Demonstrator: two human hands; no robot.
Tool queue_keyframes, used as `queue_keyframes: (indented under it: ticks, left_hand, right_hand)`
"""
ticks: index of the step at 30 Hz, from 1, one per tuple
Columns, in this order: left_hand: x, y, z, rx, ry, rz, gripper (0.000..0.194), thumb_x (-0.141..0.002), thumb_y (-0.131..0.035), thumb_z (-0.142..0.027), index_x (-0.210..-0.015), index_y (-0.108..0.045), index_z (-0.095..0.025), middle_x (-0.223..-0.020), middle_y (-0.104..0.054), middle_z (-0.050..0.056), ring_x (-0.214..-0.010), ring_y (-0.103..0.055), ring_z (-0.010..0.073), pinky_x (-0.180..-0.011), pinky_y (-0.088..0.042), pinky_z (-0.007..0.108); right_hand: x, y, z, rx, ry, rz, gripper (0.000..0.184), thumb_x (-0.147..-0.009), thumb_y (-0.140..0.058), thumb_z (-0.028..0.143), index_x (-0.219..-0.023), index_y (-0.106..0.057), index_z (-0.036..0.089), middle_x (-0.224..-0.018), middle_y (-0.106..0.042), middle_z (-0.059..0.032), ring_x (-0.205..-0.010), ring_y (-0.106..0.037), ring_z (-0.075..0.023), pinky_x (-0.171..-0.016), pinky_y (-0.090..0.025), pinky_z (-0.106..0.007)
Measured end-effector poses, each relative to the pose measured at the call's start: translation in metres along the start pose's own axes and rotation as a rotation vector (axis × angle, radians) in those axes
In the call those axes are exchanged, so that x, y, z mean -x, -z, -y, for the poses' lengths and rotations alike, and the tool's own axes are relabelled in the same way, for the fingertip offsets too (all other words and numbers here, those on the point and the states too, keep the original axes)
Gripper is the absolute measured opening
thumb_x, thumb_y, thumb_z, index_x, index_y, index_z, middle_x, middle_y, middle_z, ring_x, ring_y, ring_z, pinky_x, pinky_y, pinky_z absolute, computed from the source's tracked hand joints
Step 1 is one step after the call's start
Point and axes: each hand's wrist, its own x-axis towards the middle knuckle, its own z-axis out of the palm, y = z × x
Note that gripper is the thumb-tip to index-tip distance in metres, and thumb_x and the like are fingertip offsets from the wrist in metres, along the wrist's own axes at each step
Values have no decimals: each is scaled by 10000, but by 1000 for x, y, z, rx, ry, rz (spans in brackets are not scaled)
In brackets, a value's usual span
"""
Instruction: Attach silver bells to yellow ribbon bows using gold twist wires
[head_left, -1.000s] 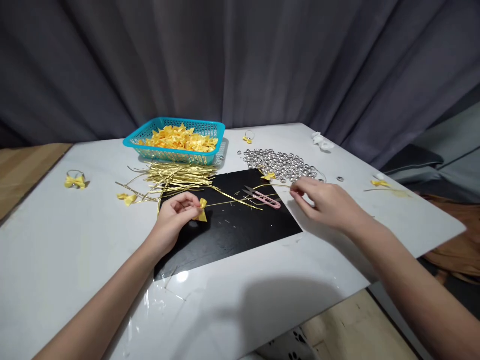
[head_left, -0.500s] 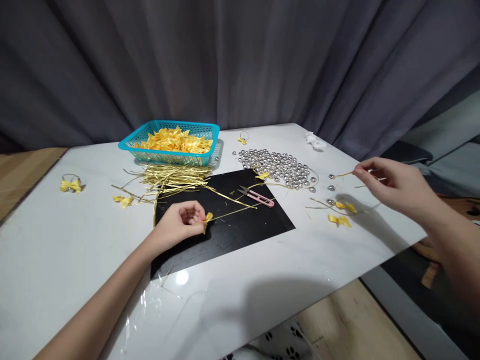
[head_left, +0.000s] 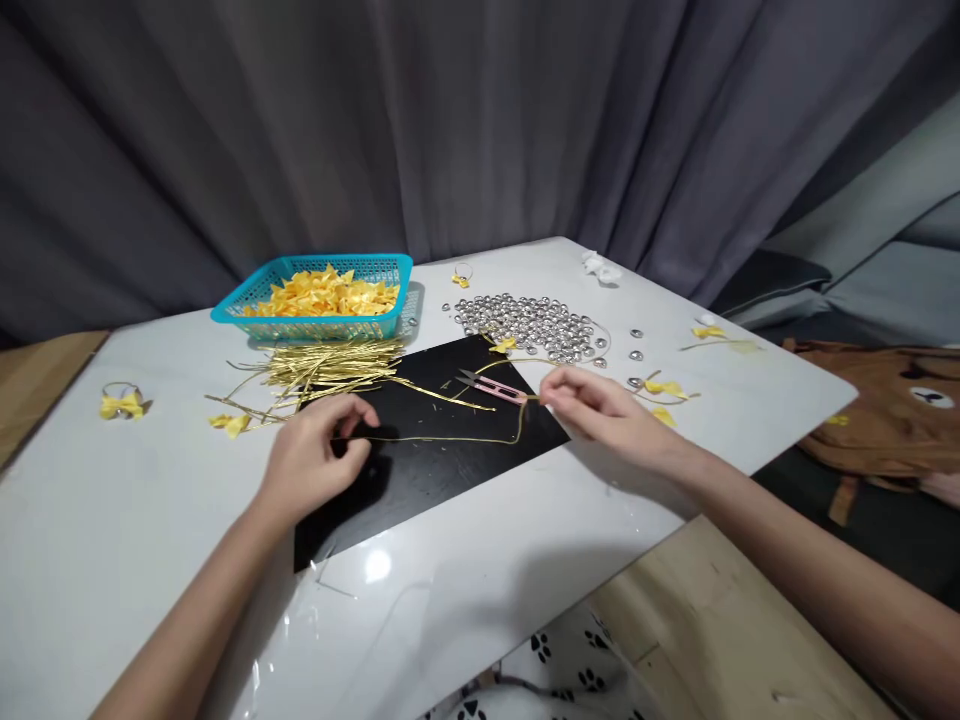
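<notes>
My right hand is closed in a pinch on a thin gold cord, just beyond the black mat's right edge. From those fingertips the cord bends down and runs left across the mat to my left hand. My left hand hovers over the mat's left part, with thumb and forefinger apart and the other fingers curled. The cord's left end disappears behind these fingers, and no bow shows there. Pink-handled thread snips lie on the black mat, just left of my right fingertips.
Behind the mat stands a blue basket of yellow bows. Gold twist strips lie in front of it. Silver beads are heaped behind the mat. Loose yellow bows and strips lie at right; a finished bow loop sits far left.
My right hand went out to the right, then came back to the mat's edge with cord. My left hand moved left and its thumb and forefinger parted; the yellow bow it held is out of sight.
</notes>
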Motion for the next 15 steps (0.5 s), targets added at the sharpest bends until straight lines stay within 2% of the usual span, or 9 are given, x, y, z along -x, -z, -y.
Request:
queue_keyframes:
  ticks: [1,3,4,5,7,10,13,15]
  left_hand:
    - [3,-5,-10,105,-32,-23,182,-648,-510,-160,-795,-608,-202,-681,-544,1,-693,-542,186,-635,-411,296]
    - [9,-18,-30,345,-4,-12,265,-738,-539,-217,-994,-604,-200,-989,-628,59,-967,-567,218,-837,-431,334]
    - [12,-24,-39,458,34,21,295,-767,-560,-260,-1055,-588,-203,-1079,-625,71,-1042,-556,220,-901,-414,344]
    - [15,-29,-46,572,86,52,309,-783,-574,-299,-1076,-581,-198,-1088,-632,77,-1044,-567,216,-909,-421,341]
    - [19,-36,-53,733,195,55,270,-793,-587,-355,-1002,-601,-184,-927,-673,59,-880,-624,191,-811,-475,308]
    - [21,-40,-53,767,269,-37,218,-803,-583,-383,-762,-620,-172,-678,-643,10,-650,-602,144,-649,-482,250]
    - [21,-41,-46,727,294,-113,226,-795,-600,-376,-710,-628,-169,-648,-645,2,-595,-583,129,-600,-466,233]
    - [21,-42,-42,691,292,-120,232,-808,-586,-377,-720,-637,-168,-661,-654,4,-582,-576,125,-591,-458,230]
  right_hand:
    - [-3,-10,4,-49,-1,64,241,-914,-442,422,-876,-485,188,-587,-331,65,-491,-272,-70,-461,-214,-215]
    - [-11,-29,13,-127,23,133,211,-923,-437,376,-846,-468,182,-607,-332,63,-514,-270,-69,-477,-217,-213]
    - [-15,-37,17,-139,33,173,203,-924,-439,355,-828,-461,177,-606,-335,63,-519,-272,-69,-484,-222,-212]
    - [-20,-44,20,-145,57,206,196,-920,-443,344,-820,-457,176,-595,-332,66,-516,-268,-69,-482,-218,-211]
    - [-29,-55,24,-115,107,249,194,-914,-449,337,-809,-457,175,-569,-318,74,-503,-253,-69,-467,-199,-212]
    - [-41,-64,27,-39,164,263,186,-905,-454,317,-788,-454,172,-539,-288,84,-475,-224,-62,-442,-158,-213]
    - [-48,-66,28,40,180,252,166,-891,-465,277,-767,-457,168,-519,-266,90,-457,-204,-55,-431,-135,-213]
    - [-51,-66,29,66,157,238,157,-882,-473,267,-762,-466,166,-515,-270,89,-453,-204,-53,-427,-132,-211]
